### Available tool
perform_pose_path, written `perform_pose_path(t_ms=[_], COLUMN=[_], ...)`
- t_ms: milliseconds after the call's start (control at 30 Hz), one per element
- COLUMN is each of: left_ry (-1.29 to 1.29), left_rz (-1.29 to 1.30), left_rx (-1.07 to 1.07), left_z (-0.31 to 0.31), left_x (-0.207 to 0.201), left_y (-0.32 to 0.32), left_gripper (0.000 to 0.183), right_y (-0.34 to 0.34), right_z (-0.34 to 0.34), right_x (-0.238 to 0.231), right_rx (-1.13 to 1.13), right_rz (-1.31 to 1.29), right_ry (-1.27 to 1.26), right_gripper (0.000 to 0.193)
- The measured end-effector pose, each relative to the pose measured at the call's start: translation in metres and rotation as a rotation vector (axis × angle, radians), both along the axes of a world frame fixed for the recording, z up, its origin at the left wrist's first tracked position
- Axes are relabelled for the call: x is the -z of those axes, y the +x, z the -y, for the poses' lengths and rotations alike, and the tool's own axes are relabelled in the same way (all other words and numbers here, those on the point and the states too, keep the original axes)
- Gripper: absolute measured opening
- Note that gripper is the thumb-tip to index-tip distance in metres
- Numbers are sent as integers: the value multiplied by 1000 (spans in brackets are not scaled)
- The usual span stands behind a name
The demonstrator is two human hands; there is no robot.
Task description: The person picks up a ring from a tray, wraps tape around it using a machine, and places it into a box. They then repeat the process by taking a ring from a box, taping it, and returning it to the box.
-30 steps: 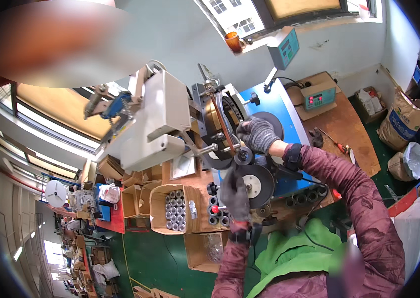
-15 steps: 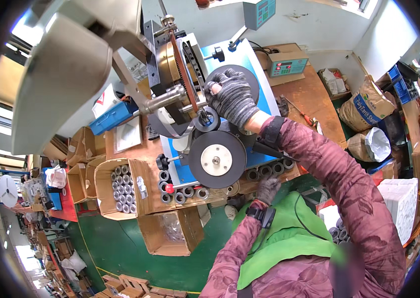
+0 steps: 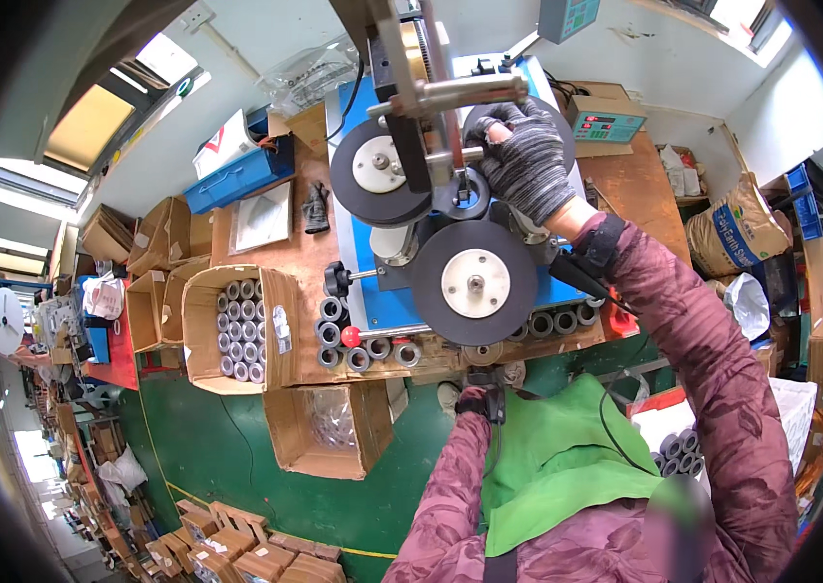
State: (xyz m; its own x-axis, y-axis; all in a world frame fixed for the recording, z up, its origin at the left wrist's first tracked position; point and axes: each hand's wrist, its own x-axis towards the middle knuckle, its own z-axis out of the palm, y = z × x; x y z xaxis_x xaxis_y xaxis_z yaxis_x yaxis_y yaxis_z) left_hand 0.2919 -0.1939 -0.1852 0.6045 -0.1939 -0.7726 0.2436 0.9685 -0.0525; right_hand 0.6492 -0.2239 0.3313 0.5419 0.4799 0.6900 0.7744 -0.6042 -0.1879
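My right hand (image 3: 531,160), in a grey striped glove, reaches over a bench machine. Its fingers are curled beside a metal rod (image 3: 458,155); what they grip, if anything, is hidden. Just left of its fingers, a small dark ring (image 3: 461,207) sits among black rollers, below the rod. A large black disc (image 3: 474,324) with a white hub lies in front, another black disc (image 3: 361,199) to the left, and a third partly behind my right hand. My left hand (image 3: 482,377) is low at the table's front edge, below the front disc; its fingers are hidden.
Several grey rings (image 3: 358,360) stand along the table's front edge by a red-knobbed lever (image 3: 350,336). A cardboard box (image 3: 280,291) at left holds more rings. Further back are a blue toolbox (image 3: 239,176), a loose glove (image 3: 315,208) and a control box (image 3: 606,121).
The view has shifted, bringing the left disc into plain sight. My left hand has moved forward to the table edge, its fingers now hidden. My right hand stays at the machine.
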Motion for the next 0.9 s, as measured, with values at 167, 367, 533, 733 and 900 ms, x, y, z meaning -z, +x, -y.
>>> perform_pose_path(t_ms=[167,367,533,733,900], left_ry=[613,1460,1901,852,666], left_rz=[200,76,579,-486,-575], left_rx=[370,1025,1442,315,115], left_z=[22,-22,-57,-123,-156], left_x=[18,2,-132,-170,-135], left_y=[15,-55,-68,-176,-252], left_gripper=[26,22,14,20,20], right_y=[14,-13,12,2,-18], right_z=[20,-15,37,32,21], right_x=[22,7,8,8,6], right_rx=[87,-89,52,-16,-62], right_rz=[-15,-56,-173,-162,-89], right_ry=[-64,27,5,105,62], right_gripper=[15,18,15,11,13])
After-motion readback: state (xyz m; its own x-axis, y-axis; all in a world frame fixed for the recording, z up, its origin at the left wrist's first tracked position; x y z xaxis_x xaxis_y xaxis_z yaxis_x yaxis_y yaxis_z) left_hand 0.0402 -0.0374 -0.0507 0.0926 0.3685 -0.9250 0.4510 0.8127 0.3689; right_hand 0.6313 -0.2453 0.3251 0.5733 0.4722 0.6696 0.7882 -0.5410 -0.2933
